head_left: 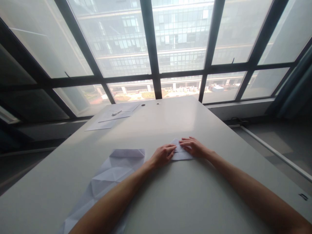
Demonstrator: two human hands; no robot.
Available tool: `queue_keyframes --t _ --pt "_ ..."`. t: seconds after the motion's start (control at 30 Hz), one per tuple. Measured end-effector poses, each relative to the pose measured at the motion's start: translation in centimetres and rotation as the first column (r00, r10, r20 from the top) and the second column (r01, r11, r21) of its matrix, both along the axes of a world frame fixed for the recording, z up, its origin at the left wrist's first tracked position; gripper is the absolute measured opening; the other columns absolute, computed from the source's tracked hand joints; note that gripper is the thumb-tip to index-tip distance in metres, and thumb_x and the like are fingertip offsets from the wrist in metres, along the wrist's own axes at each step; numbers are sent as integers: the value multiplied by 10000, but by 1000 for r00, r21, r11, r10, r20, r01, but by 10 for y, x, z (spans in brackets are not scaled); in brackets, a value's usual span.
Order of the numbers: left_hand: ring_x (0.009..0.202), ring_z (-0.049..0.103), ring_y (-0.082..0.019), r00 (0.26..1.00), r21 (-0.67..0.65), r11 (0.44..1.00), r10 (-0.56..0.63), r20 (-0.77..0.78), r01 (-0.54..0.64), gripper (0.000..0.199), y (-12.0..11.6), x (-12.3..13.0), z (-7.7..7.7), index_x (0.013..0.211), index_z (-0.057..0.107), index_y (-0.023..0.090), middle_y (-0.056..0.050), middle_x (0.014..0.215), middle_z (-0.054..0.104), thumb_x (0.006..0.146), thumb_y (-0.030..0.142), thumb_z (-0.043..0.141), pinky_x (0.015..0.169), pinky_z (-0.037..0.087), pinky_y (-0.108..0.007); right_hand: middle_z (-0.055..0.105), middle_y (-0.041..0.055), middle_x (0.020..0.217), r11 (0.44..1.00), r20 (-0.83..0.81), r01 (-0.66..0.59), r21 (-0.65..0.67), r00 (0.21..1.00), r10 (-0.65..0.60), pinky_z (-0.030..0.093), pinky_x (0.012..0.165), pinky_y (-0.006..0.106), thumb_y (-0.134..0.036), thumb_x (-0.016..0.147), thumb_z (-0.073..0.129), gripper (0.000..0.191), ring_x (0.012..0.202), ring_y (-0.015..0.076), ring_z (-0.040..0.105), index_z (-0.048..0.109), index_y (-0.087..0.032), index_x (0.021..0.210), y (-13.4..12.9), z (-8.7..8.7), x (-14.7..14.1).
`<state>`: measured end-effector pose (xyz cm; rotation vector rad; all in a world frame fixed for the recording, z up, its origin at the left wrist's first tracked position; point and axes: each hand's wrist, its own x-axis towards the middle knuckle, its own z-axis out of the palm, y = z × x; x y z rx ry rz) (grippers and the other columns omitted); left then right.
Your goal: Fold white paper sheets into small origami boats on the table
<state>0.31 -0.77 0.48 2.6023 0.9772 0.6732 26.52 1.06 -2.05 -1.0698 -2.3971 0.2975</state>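
Observation:
A small folded sheet of white paper (180,156) lies on the white table, with a pointed top and a straight lower edge. From the left, my left hand (163,154) rests on it, fingers bent together and gripping its left side. My right hand (192,147) reaches in from the right, its fingers stretched out and slightly apart over the paper's right part. The fingers hide some of the folds. Beside my left forearm lies a larger creased sheet of paper (114,165), partly covered by that arm.
Several flat white sheets (102,123) lie at the table's far left, with a small white pen-like object (116,113) on top. Two dark round spots mark the table (168,117) near its far edge. Large framed windows stand behind, and a dark curtain (292,81) hangs at the right.

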Motion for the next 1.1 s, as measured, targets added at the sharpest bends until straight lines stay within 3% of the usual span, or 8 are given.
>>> queue_keyframes --t 0.17,0.4,0.53,0.63,0.73,0.93,1.1 --pt "1239 574 -232 996 30 998 -53 -77 56 336 -3 -1 4 1256 678 282 -51 1331 619 950 258 542 1084 459 -348 661 38 1319 1000 -12 3 8 1000 -3 342 1117 562 -216 934 584 314 1312 279 542 695 -338 1201 -1 1 -1" --pt "1378 459 -259 991 27 995 -95 -90 98 318 -2 -1 3 1247 683 245 -90 1453 530 965 282 539 1160 389 -397 672 30 1303 1000 -19 -14 20 1000 14 343 1116 560 -220 927 587 291 1301 265 553 711 -345 1159 -4 7 -2" --pt "1379 472 -259 992 10 995 -100 -79 101 292 -2 -2 4 1206 702 248 -73 1427 571 973 306 535 1150 404 -396 733 43 1183 1000 -104 -3 -8 995 2 349 1124 546 -281 923 618 183 1225 265 615 753 -308 1044 -3 6 -1" --pt "1358 501 -248 989 9 992 -125 -81 127 265 -4 -3 7 1170 710 256 -64 1410 590 971 326 549 1138 416 -383 758 65 1090 999 -197 29 19 980 -24 431 1078 486 -288 947 586 189 1108 251 674 760 -267 1018 0 3 0" --pt "1358 502 -240 985 28 987 -153 -74 156 266 -5 -3 9 1179 699 257 -63 1422 580 972 334 552 1137 415 -374 710 86 1199 993 -176 70 90 983 -54 464 1055 464 -307 951 580 242 1156 258 630 725 -256 1138 3 0 -1" --pt "1349 512 -248 981 51 981 -185 -64 188 276 -6 -2 9 1192 695 244 -72 1405 593 967 311 550 1128 429 -369 442 81 1535 990 74 107 91 991 -114 341 1143 543 -373 986 516 385 1410 329 385 604 -304 1354 2 0 -5" --pt "1345 516 -239 978 54 978 -198 -71 202 280 -6 -3 9 1206 686 255 -58 1405 594 965 303 551 1123 431 -354 434 95 1541 988 152 147 48 977 -152 315 1131 594 -417 989 502 405 1428 371 353 593 -307 1368 -1 4 -9"
